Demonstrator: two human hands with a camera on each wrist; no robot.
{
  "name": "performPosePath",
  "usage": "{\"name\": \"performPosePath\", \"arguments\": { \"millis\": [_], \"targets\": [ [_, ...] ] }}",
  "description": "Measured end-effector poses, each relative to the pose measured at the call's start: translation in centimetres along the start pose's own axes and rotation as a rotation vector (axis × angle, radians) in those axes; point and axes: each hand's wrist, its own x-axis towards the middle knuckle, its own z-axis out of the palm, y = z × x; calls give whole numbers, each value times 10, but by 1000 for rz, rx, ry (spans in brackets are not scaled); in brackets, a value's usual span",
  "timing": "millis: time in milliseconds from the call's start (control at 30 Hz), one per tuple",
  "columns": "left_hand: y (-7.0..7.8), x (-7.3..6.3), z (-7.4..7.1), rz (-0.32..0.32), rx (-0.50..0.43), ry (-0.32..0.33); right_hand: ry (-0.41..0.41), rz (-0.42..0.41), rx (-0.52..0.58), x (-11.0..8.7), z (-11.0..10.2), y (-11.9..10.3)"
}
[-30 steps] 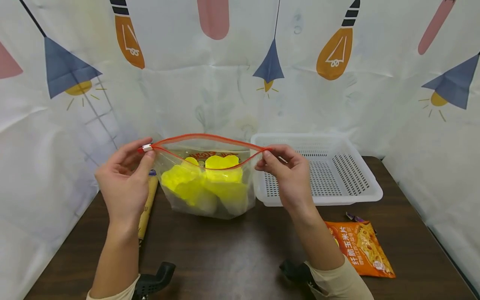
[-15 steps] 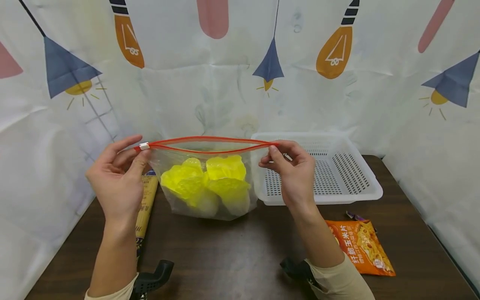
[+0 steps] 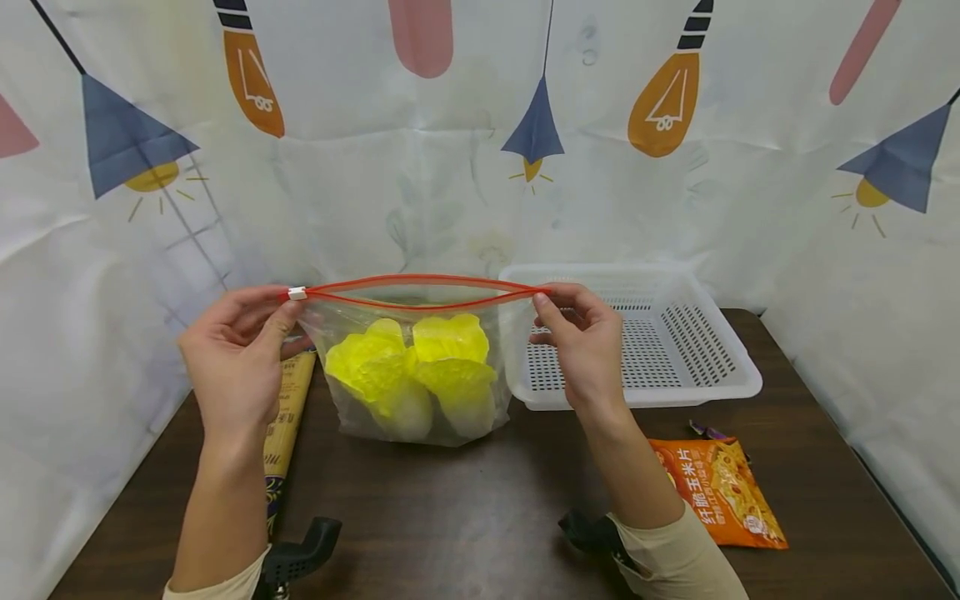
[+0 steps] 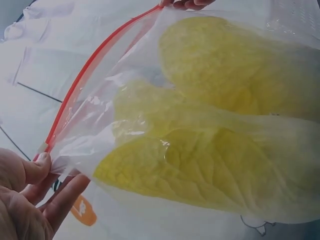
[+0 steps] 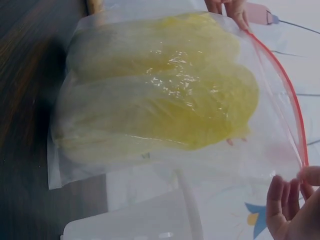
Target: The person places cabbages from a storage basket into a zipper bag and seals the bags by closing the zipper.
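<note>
A clear zip bag [image 3: 501, 400] with a red zip strip hangs upright between my hands, its bottom at or just above the table. Two yellow-and-white napa cabbages [image 3: 378, 375] lie side by side inside, leafy ends up. My left hand [image 3: 238, 358] pinches the bag's top left corner between thumb and forefinger, right at the white slider [image 3: 297, 293]. At the opposite corner, my right hand [image 3: 588, 350] pinches the end of the strip. The bag's mouth gapes slightly between the two corners. In the left wrist view, the cabbages [image 4: 200, 160] show through the film.
Behind my right hand stands a white perforated basket [image 3: 750, 387]. An orange snack packet [image 3: 723, 500] lies at the right, a small purple wrapper [image 3: 705, 431] beside it. Left of the bag, a yellow-brown package [image 3: 287, 417] lies partly behind my left arm. A printed curtain [image 3: 450, 192] backs the table.
The red strip has been drawn straighter, and the sagging front edge of the mouth has risen, narrowing the opening. My hands spread apart, then came slightly closer together.
</note>
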Motion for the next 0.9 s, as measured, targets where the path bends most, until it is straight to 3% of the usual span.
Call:
{"name": "performPosePath", "arguments": {
  "millis": [133, 300, 433, 600, 900],
  "targets": [
    [1, 0, -1, -29, -43, -16, 21, -136, -130, -3, 1, -1],
    [1, 1, -1, -35, -65, -6, 71, -448, -321, -9, 4, -7],
    [1, 0, 0, -44, -59, 9, -12, -619, -393, -11, 17, -18],
    [2, -1, -1, -52, -58, 11, -195, -675, -524, -8, 38, -35],
    [3, -2, 0, -58, -72, 3, -521, -660, -669, 2, 81, -57]
  ]
}}
